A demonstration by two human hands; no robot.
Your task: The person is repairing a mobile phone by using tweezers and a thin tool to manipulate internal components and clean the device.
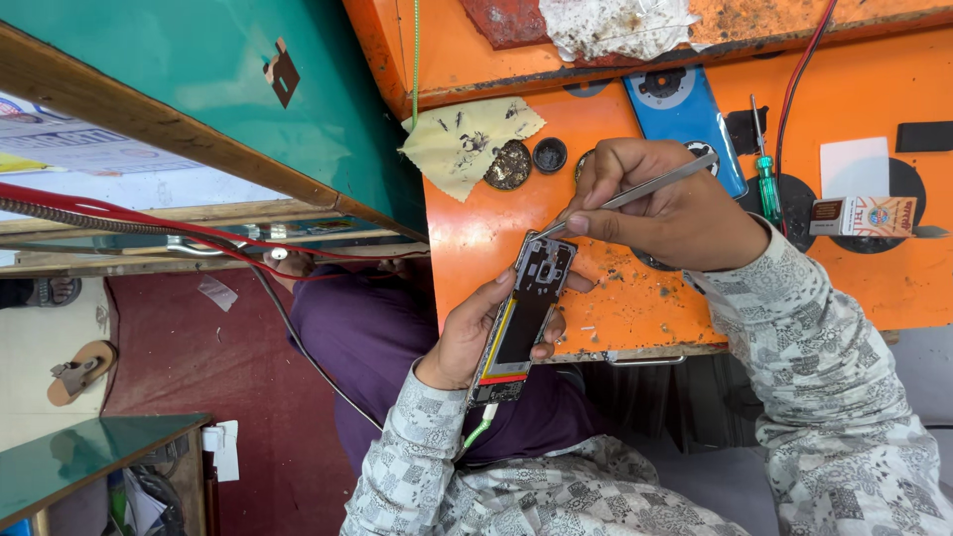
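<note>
My left hand (475,333) grips an opened phone (524,316) with its back off, black and yellow inside, held tilted over the near edge of the orange workbench (476,243). My right hand (667,203) pinches metal tweezers (635,194); their tip touches the top end of the phone near its camera area. Both sleeves are grey and patterned.
On the bench lie a blue phone back cover (683,117), a green-handled screwdriver (766,184), a small printed box (862,215), a stained yellow cloth (467,139) and two dark round caps (529,159). Red and black wires (199,233) run across a green counter (199,79) at left.
</note>
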